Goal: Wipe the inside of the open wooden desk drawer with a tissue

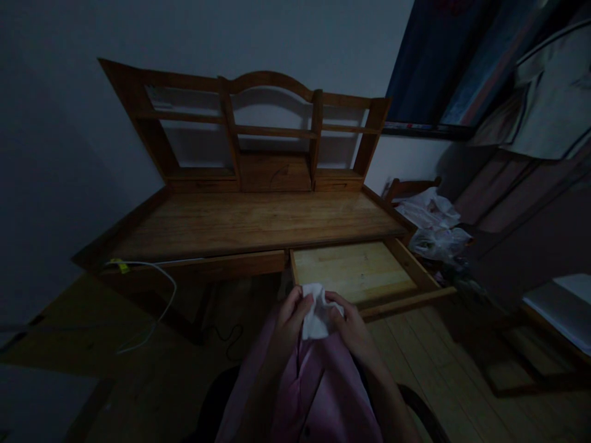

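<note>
A small white cloth (pixel 316 314), crumpled and soft, is stretched between my two hands above my lap. My left hand (pixel 294 309) pinches its left side, thumb on top. At its right side my right hand (pixel 345 317) grips it with the thumb in front and the fingers curled behind. Just beyond the hands a wooden drawer (pixel 355 271) is pulled out of the desk, its pale bottom board bare. The cloth hides part of the drawer's near left corner.
The wooden desk (pixel 258 221) carries a shelf hutch (pixel 272 130) against the wall. A white cable (pixel 172 289) hangs from its left front edge. Plastic bags (pixel 434 224) lie on a chair at the right. Near the right edge stands a low table (pixel 561 314).
</note>
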Demonstrator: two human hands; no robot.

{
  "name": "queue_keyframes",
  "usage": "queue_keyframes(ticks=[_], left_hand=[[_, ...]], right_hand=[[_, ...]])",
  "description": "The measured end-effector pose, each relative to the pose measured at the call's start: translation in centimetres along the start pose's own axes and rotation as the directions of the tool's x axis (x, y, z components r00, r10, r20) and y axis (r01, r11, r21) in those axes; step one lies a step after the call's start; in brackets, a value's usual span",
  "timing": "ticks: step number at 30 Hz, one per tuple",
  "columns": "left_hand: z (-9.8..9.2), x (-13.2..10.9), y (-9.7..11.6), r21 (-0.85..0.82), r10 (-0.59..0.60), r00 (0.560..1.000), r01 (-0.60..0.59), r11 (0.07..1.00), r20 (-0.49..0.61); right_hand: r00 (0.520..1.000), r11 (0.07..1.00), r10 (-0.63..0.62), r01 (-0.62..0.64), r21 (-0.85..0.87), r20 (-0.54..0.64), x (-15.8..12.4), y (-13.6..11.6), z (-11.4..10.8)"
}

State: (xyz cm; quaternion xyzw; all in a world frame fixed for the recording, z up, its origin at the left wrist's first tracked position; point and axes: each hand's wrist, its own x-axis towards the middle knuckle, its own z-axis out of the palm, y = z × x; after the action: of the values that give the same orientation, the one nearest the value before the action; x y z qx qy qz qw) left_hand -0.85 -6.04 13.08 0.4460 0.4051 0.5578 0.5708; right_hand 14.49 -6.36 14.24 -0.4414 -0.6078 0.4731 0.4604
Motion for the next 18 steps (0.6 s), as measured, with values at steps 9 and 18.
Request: queue_keyframes(ticks=[9, 18], left_hand=[[1.1, -0.9, 0.0, 0.346, 0.108, 0.991, -0.074, 0.935, -0.079], [-0.2, -0.1, -0.3, 0.341, 0.085, 0.996, -0.075, 0.937, -0.013]], right_hand=[[0.988, 0.99, 0.108, -0.098, 0.099, -0.11, -1.4, 0.3, -0.1], [0.962, 0.985, 0.15, -0.125, 0.123, -0.227, -2.3, 0.5, -1.9]])
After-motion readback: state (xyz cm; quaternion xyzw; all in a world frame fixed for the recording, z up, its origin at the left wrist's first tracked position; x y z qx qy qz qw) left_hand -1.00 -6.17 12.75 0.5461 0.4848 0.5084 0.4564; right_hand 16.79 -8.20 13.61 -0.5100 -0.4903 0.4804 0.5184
